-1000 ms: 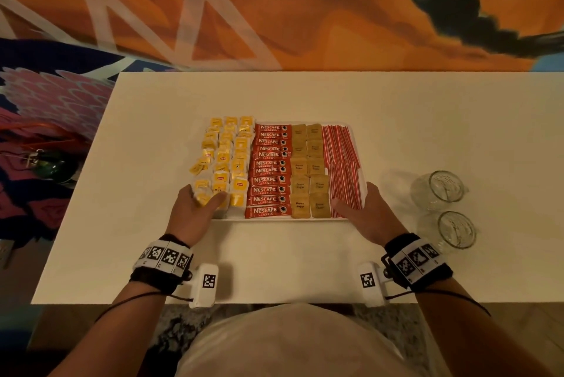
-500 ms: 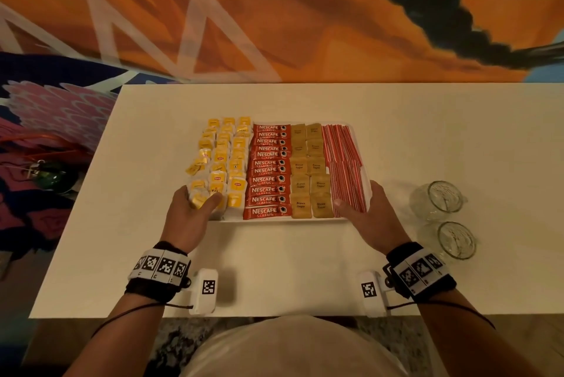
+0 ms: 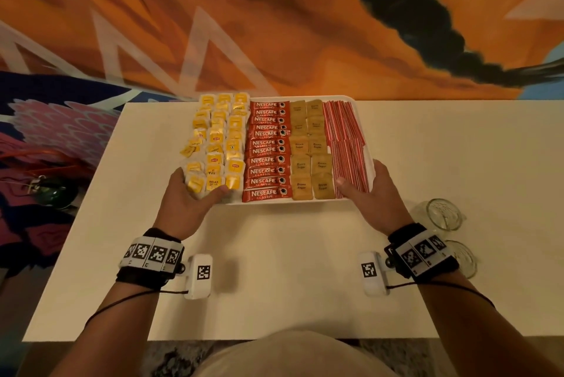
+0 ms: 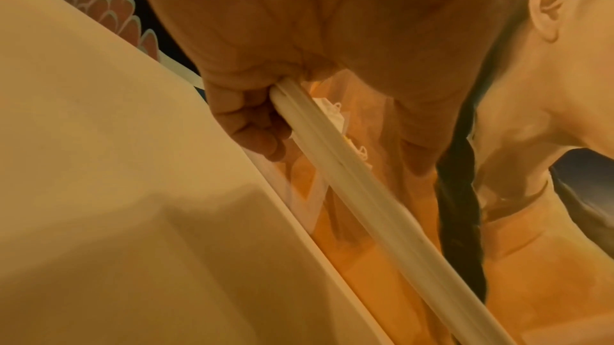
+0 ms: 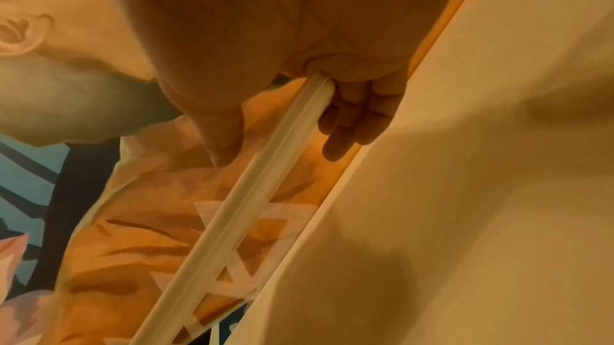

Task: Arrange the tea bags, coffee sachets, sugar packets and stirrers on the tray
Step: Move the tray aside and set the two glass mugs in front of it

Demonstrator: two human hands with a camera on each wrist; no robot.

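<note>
Both hands, left hand (image 3: 186,202) and right hand (image 3: 374,198), grip tray (image 3: 268,201) edges; seemingly lifted above table (image 3: 290,270).

Tray (image 3: 265,202): white. Tea bags (image 3: 218,144): yellow, red logos. Coffee sachets (image 3: 268,149): red, white lettering. Sugar packets (image 3: 309,151): tan, brown print. Stirrers (image 3: 348,144): red-and-white stripes. Worktop (image 3: 457,163): cream. Wall (image 3: 274,25): orange with a black streak, possibly a mural. Wristbands (image 3: 151,256): black-and-white square markers.
</note>
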